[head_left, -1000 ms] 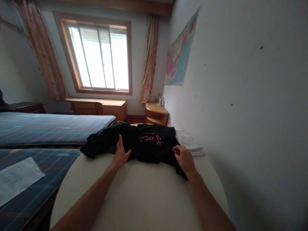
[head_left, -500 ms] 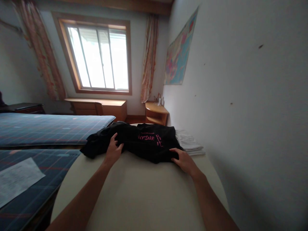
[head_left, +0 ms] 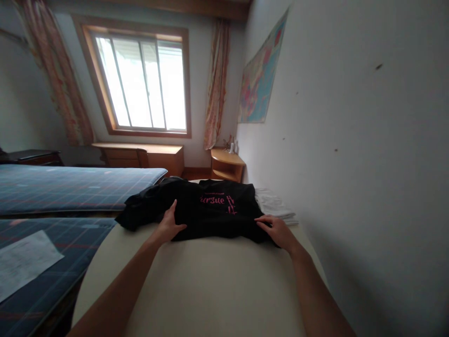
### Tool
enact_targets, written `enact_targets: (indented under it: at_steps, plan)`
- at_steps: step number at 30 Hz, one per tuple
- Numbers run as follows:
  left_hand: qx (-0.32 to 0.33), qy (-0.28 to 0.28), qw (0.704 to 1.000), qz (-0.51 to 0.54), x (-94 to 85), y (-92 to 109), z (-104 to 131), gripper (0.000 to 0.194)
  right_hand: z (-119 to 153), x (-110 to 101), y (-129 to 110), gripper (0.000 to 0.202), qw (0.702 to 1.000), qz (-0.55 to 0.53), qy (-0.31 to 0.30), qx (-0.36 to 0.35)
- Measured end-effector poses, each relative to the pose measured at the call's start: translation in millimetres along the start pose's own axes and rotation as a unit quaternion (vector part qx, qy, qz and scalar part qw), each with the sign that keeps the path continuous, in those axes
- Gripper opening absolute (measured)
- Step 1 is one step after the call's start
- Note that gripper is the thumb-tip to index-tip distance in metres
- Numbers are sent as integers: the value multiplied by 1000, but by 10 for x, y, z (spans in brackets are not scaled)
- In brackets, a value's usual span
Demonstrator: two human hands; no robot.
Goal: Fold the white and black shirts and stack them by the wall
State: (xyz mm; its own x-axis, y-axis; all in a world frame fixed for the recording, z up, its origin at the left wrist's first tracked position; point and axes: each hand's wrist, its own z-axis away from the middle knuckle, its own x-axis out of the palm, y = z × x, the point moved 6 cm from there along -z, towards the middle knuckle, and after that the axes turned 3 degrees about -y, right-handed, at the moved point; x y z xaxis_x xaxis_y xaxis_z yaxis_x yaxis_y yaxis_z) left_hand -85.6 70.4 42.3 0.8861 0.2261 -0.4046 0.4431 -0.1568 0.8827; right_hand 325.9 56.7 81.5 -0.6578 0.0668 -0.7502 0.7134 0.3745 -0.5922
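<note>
A black shirt [head_left: 217, 220] with pink lettering lies across the far part of the round, pale table [head_left: 217, 290]. Its left part is bunched up. My left hand [head_left: 170, 224] rests on the near left part of the shirt, thumb and fingers spread apart. At the shirt's near right corner, my right hand [head_left: 275, 229] has its thumb and fingertips pinched on the black fabric. Folded white cloth [head_left: 275, 206] lies just beyond the right hand, partly behind the shirt.
Two blue plaid mattresses [head_left: 80, 187] are on the left, with a sheet of paper [head_left: 30, 260] on the nearer one. A white wall [head_left: 368, 187] rises close on the right. Behind are a desk [head_left: 161, 157] and a corner shelf [head_left: 228, 161].
The shirt's near edge has come closer to me and lies straighter. My right hand has moved right and slightly nearer with the fabric; my left hand has shifted slightly right and nearer.
</note>
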Motion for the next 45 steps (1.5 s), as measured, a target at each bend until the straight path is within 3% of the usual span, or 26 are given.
enact_targets:
  at_steps: [4, 8, 12, 16, 19, 21, 27, 31, 35, 41, 45]
  plan:
    - [-43, 20, 998, -47, -34, -114, 3, 92, -9, -120, 31, 29, 995, 42, 88, 5]
    - [-48, 98, 993, 33, -208, 15, -27, 73, 22, -244, -14, 33, 984, 88, 149, 35]
    - [-59, 151, 977, 139, -367, 133, -15, 56, 63, -293, -235, 34, 981, 87, 172, 10]
    - [-136, 129, 958, 217, -380, 41, 6, 48, 68, -116, -445, 29, 997, 42, 52, -31]
    - [-173, 82, 956, 224, -327, -62, -6, 49, 79, 16, -449, 28, 998, 41, -27, -33]
    - [-154, 74, 961, 215, -325, -96, -35, 47, 81, 43, -376, 28, 998, 47, -42, -19]
    - [-58, 163, 983, 57, -474, -63, -89, 37, 118, 28, -133, 29, 995, 45, -90, 4]
    - [-47, 124, 990, -52, -435, -7, -95, 32, 200, -18, 18, 45, 990, 35, -135, 28]
    - [-46, 90, 991, -93, -434, 36, -66, 27, 325, -127, 133, 61, 986, 17, -154, 69]
    - [-32, 50, 985, -161, -568, 113, 145, 23, 544, -251, 73, 67, 970, -7, -223, 92]
    - [-12, -24, 972, -233, -638, 66, 316, 27, 650, -401, -4, 66, 968, -5, -231, 100]
